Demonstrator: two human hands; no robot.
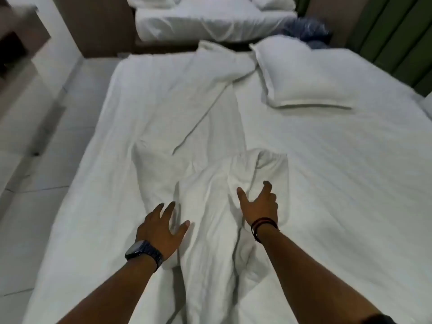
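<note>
The crumpled cover [210,216] lies on the bed [350,174], in a bunched ridge that runs from the near edge of the view toward the far left corner of the mattress. Its thickest folds sit in the near middle, directly between the two hands.

Left hand [161,230]: positioned at the left flank of the ridge, palm down, fingers spread and straight, gripping nothing. The fingertips lie at the fabric; whether they press on it or are just above it cannot be told. A wristwatch [143,252] is on this wrist.

Right hand [259,204]: positioned at the right flank of the ridge, slightly farther away than the left. Thumb extended toward the ridge, fingers loosely bent, nothing enclosed (the hand is released, not grasping). A raised fold of the cover stands just beyond its fingertips. Cord bracelets [264,224] circle this wrist.

A pillow [304,76] rests on the far right part of the bed, well apart from both hands.

Limits of view:
- The near end of the cover is cut off by the bottom edge and partly hidden by the forearms.
- Contact under the right palm is hidden.
- A second bed [210,22] at the far side is cropped at the top.
- A blue bundle [306,31] beside the green curtain [397,31] is blurred; its nature cannot be made out.
</note>
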